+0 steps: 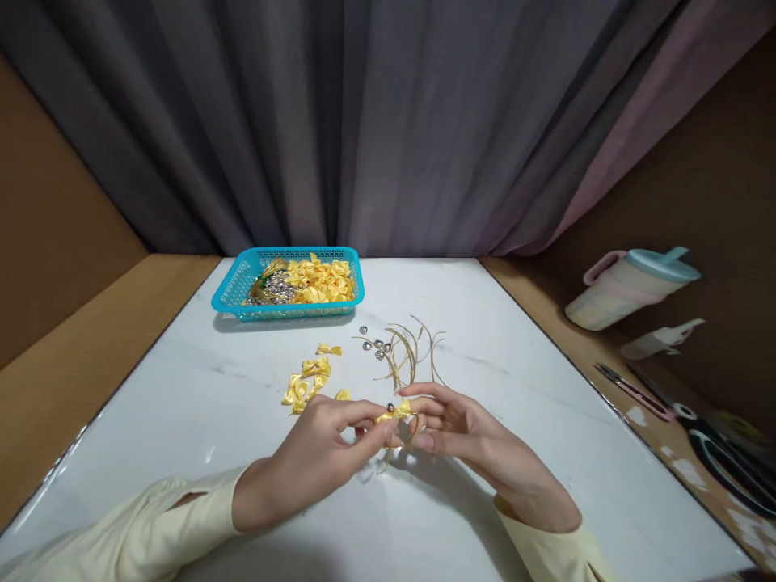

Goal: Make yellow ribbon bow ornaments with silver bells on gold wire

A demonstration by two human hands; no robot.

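Observation:
Both hands meet over the middle of the white table. Between thumb and fingers, my left hand pinches a yellow ribbon bow with a small silver bell at its centre. My right hand is closed on a gold cord, which curves in a loop beside the bow. How the cord, bell and bow are joined is hidden by the fingers. Just beyond the hands lie loose gold cords and several silver bells. A group of yellow bows rests beyond my left hand.
A blue basket at the back holds yellow bows, bells and bundled gold cord. Along the right ledge are a lidded tumbler, a small white bottle, pink-handled snips and black scissors. A grey curtain hangs behind.

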